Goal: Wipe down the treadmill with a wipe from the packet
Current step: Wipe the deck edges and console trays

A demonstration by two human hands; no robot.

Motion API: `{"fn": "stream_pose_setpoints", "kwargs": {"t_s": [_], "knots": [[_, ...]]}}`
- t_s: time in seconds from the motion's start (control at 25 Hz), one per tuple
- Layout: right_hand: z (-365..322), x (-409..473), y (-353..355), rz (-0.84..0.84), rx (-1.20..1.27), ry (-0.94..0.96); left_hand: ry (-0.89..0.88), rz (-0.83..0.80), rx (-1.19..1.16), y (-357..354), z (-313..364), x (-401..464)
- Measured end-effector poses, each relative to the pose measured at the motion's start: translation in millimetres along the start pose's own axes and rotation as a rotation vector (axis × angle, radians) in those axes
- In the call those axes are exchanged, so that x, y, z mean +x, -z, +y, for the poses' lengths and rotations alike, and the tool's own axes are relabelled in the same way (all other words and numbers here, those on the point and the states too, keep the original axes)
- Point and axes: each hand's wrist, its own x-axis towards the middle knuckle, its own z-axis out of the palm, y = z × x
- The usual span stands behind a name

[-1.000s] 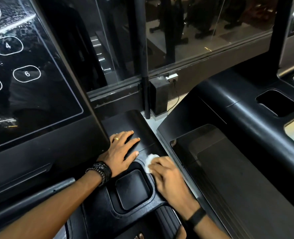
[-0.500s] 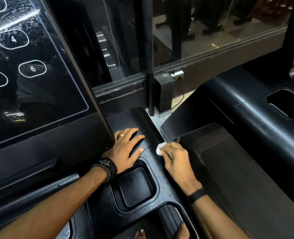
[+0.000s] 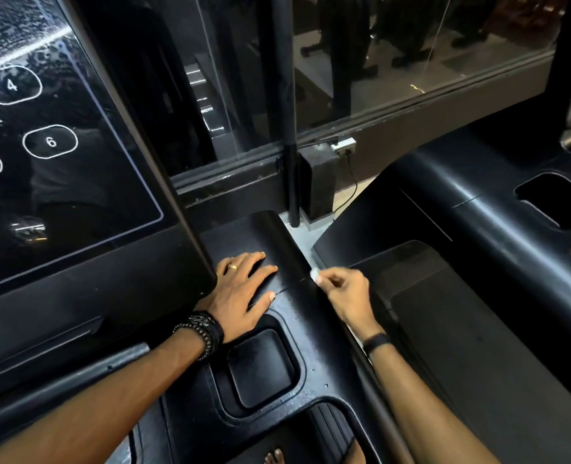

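Treadmill (image 3: pixel 310 349) step: I am wiping the console tray's right edge.
Wipe (image 3: pixel 314 274): my right hand (image 3: pixel 347 293) is pinching it, bunched, against that edge.
Left hand (image 3: pixel 244 289): resting flat, fingers spread, bracing.
Next move: I am judging the adjoining tray surface needs a firm pass.

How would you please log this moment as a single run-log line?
phase: wiping console edge | right hand: pinches wipe at the treadmill tray's right edge | left hand: flat on tray | packet: not in view

The wipe (image 3: pixel 314 274) is mostly hidden inside the right hand's (image 3: pixel 347 293) fingers.
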Motion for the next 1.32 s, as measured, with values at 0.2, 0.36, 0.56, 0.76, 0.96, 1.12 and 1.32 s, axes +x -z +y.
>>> {"fn": "stream_pose_setpoints", "kwargs": {"t_s": [0.2, 0.36, 0.56, 0.76, 0.96, 1.12, 1.32], "knots": [[-0.4, -21.6, 1.3, -0.067, 0.032, 0.249, 0.002, 0.002, -0.014, 0.4, 1.2, 1.6], [29.9, -5.9, 8.2, -0.051, 0.154, -0.015, 0.004, 0.003, -0.012, -0.5, 0.2, 3.0], [15.0, 14.3, -7.3, -0.048, 0.113, 0.108, 0.010, -0.004, 0.004, -0.3, 2.3, 1.5], [40.4, 6.0, 4.0, -0.099, 0.139, -0.063, 0.008, -0.009, 0.008, -0.3, 1.1, 2.8], [2.4, 43.6, -18.2, -0.080, 0.105, 0.040, 0.010, -0.012, 0.009, 0.7, 2.5, 2.2], [3.5, 6.4, -2.1, -0.077, 0.066, 0.144, 0.019, -0.002, -0.015, -1.2, 2.9, 2.0], [-12.7, 44.9, -20.6, -0.059, -0.021, 0.110, 0.013, 0.017, -0.020, -2.7, 3.0, 2.4]]}}
